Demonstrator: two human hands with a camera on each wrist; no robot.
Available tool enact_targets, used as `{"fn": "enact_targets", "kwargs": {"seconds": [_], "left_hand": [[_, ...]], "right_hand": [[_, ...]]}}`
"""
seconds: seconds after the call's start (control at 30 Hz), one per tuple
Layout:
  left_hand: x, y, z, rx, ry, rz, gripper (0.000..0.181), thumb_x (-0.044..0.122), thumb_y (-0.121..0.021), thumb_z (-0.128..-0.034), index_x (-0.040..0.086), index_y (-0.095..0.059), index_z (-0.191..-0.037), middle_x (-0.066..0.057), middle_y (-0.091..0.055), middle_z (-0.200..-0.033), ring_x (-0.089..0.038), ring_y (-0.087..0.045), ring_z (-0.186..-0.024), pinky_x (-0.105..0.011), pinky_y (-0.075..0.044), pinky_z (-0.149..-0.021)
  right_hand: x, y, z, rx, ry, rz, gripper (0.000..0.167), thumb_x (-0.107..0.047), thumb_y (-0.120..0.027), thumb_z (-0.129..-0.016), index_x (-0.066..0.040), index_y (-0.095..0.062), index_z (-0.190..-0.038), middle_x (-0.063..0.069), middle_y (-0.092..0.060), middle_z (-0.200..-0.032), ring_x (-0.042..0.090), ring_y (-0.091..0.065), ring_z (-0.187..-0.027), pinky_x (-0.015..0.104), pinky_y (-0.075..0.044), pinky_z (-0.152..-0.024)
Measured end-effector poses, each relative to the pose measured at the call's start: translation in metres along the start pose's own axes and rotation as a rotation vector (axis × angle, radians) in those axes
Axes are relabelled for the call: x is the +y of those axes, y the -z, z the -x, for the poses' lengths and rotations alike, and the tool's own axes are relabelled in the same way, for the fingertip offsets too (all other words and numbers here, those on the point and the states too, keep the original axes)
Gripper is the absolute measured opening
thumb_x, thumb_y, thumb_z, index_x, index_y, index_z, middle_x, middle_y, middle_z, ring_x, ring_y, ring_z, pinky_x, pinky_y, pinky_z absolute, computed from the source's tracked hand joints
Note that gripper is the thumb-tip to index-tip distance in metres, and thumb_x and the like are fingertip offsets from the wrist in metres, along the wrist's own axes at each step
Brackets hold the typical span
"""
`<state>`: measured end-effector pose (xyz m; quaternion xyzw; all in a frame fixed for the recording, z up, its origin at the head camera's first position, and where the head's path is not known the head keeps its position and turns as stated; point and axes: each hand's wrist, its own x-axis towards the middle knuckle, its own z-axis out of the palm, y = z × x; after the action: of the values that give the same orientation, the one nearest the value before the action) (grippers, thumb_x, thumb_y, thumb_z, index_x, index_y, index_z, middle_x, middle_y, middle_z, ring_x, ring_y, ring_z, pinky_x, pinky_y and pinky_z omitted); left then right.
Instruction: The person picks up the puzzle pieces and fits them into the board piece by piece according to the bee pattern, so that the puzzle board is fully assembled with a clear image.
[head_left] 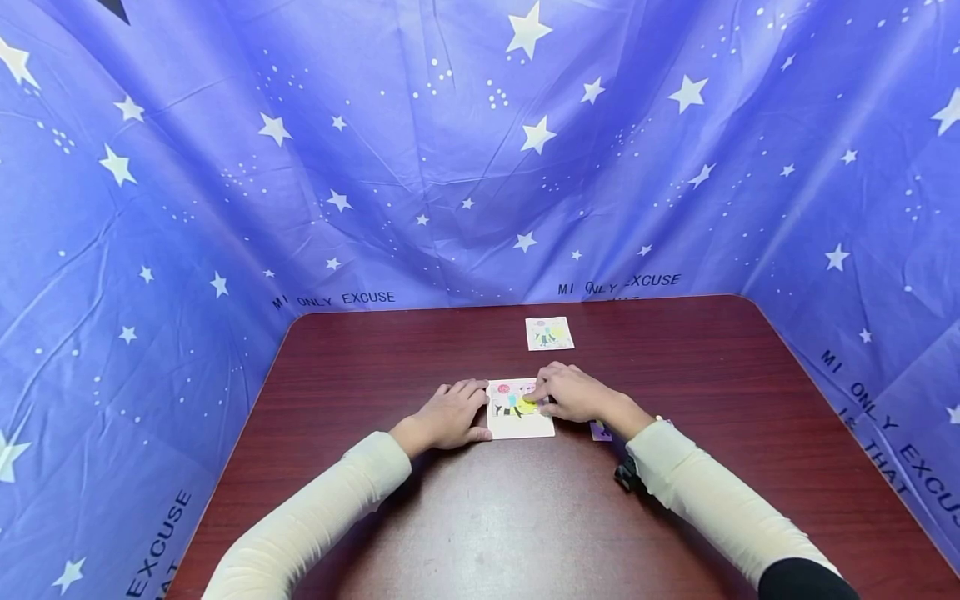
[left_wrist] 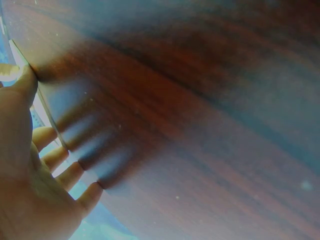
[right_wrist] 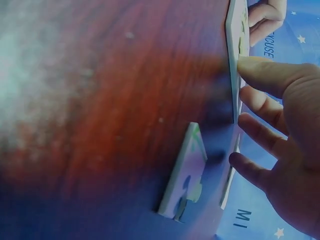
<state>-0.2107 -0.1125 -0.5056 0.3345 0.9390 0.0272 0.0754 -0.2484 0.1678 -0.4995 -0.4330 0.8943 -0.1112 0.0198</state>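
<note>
A square white puzzle board (head_left: pixel 520 425) lies flat on the table in the head view. Its upper part shows a yellow, black and pink picture, and a strip along the near side is plain white. My left hand (head_left: pixel 452 414) rests at the board's left edge, fingers spread and thumb near the near-left corner. Over the right side, my right hand (head_left: pixel 573 393) touches the picture with its fingertips, covering part of it. Partly hidden under my right wrist is a purple puzzle piece (head_left: pixel 601 431). In the right wrist view this piece (right_wrist: pixel 186 175) has a tab.
Behind the board lies a square picture card (head_left: pixel 550 333) with similar colours. The dark red wooden table (head_left: pixel 360 358) has rounded far corners. Blue star-patterned cloth (head_left: pixel 420 167) hangs around its back and sides.
</note>
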Motion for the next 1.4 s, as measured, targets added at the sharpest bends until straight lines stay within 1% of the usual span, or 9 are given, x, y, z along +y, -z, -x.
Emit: {"fn": "enact_targets", "kwargs": {"seconds": [0.2,0.43,0.57,0.67,0.93,1.0,1.1,1.23,1.4], "left_hand": [[-0.001,-0.002,-0.001,0.001,0.004,-0.011,0.062,0.061,-0.060,-0.0941,0.014,-0.055,-0.134,-0.009,-0.041,-0.160,-0.032,-0.040,-0.148,-0.053,-0.041,-0.110],[-0.001,-0.004,-0.001,-0.004,-0.003,-0.016,0.062,0.062,-0.059,-0.0944,0.014,-0.055,-0.134,-0.009,-0.041,-0.160,-0.031,-0.040,-0.147,-0.053,-0.042,-0.109],[-0.001,-0.004,-0.002,-0.001,-0.004,-0.018,0.062,0.062,-0.059,-0.0944,0.014,-0.055,-0.134,-0.009,-0.041,-0.160,-0.031,-0.040,-0.147,-0.053,-0.042,-0.109],[-0.001,-0.004,-0.002,0.007,-0.004,-0.019,0.062,0.061,-0.060,-0.0943,0.014,-0.055,-0.133,-0.009,-0.042,-0.159,-0.031,-0.041,-0.147,-0.053,-0.043,-0.108],[-0.001,-0.004,-0.001,0.016,-0.004,-0.015,0.062,0.061,-0.061,-0.0940,0.013,-0.055,-0.133,-0.010,-0.043,-0.158,-0.032,-0.041,-0.146,-0.054,-0.043,-0.108],[-0.001,-0.004,-0.001,0.016,-0.001,-0.017,0.062,0.061,-0.061,-0.0938,0.013,-0.055,-0.133,-0.010,-0.043,-0.158,-0.032,-0.041,-0.146,-0.054,-0.043,-0.108],[0.000,-0.004,-0.001,0.012,-0.002,-0.015,0.062,0.061,-0.061,-0.0939,0.013,-0.055,-0.133,-0.010,-0.043,-0.158,-0.031,-0.041,-0.146,-0.054,-0.043,-0.108],[0.000,-0.003,0.000,0.012,-0.005,-0.011,0.062,0.061,-0.061,-0.0940,0.013,-0.055,-0.134,-0.010,-0.042,-0.159,-0.031,-0.041,-0.146,-0.054,-0.043,-0.108],[-0.001,-0.003,0.000,0.018,-0.008,-0.017,0.062,0.061,-0.060,-0.0941,0.013,-0.055,-0.134,-0.009,-0.043,-0.158,-0.031,-0.042,-0.146,-0.053,-0.043,-0.107]], "right_hand": [[-0.002,0.000,0.000,0.038,0.057,0.024,0.027,-0.019,-0.077,-0.088,-0.018,-0.079,-0.115,-0.002,-0.067,-0.097,0.022,-0.060,-0.097,0.040,-0.050,-0.077],[-0.001,-0.003,0.000,0.061,0.076,0.033,0.025,-0.015,-0.075,-0.088,-0.017,-0.080,-0.112,-0.003,-0.068,-0.095,0.023,-0.062,-0.098,0.041,-0.052,-0.080],[0.000,-0.006,-0.001,0.096,0.057,0.025,0.023,-0.013,-0.075,-0.087,-0.018,-0.081,-0.109,-0.003,-0.070,-0.092,0.022,-0.063,-0.095,0.040,-0.052,-0.083],[-0.001,-0.005,-0.002,0.100,0.040,0.023,0.024,-0.013,-0.076,-0.087,-0.018,-0.081,-0.109,-0.002,-0.071,-0.094,0.022,-0.063,-0.094,0.041,-0.052,-0.084],[-0.005,0.001,-0.001,0.011,0.003,0.028,0.027,-0.017,-0.073,-0.091,-0.019,-0.078,-0.117,0.001,-0.073,-0.105,0.023,-0.064,-0.102,0.045,-0.053,-0.085],[-0.006,0.002,0.000,-0.005,-0.001,0.035,0.028,-0.017,-0.071,-0.093,-0.019,-0.077,-0.120,0.001,-0.072,-0.108,0.024,-0.064,-0.104,0.046,-0.052,-0.084],[-0.006,0.002,0.003,-0.016,-0.014,0.018,0.028,-0.018,-0.069,-0.094,-0.020,-0.076,-0.121,0.000,-0.073,-0.112,0.025,-0.064,-0.109,0.048,-0.052,-0.087],[-0.003,0.002,0.008,0.001,-0.035,-0.019,0.027,-0.020,-0.069,-0.095,-0.019,-0.075,-0.122,-0.001,-0.074,-0.118,0.026,-0.063,-0.116,0.052,-0.051,-0.094],[0.003,0.007,0.019,0.038,-0.064,-0.046,0.032,-0.017,-0.071,-0.093,-0.015,-0.073,-0.125,0.003,-0.074,-0.118,0.028,-0.063,-0.115,0.053,-0.050,-0.097]]}}
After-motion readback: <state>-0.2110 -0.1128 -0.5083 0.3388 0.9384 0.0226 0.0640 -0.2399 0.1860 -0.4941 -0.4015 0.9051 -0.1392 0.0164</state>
